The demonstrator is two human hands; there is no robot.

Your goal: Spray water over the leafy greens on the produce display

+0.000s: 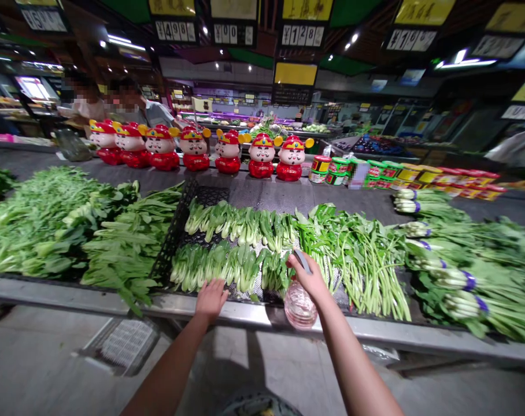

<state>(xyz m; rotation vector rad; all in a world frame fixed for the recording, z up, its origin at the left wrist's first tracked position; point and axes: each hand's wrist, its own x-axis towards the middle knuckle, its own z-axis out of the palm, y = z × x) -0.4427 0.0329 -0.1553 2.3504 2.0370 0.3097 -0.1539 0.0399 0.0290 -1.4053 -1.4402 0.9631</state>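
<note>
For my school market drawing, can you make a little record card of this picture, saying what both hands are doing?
Place: indoor market vegetable stall
Left hand: open, palm down, over the steel edge, beside bok choy
Right hand: holding a clear spray bottle
Under the bok choy: black plastic rack
Farther back: red figurines; two people

Bare forearms (167, 370), left hand (211, 300), right hand (308, 276) — dark patterned fabric (258, 403) at the lower edge

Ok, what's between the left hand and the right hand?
In the head view, a row of bok choy lies between the left hand and the right hand, which grips a spray bottle. The bok choy rests on a black plastic crate.
</note>
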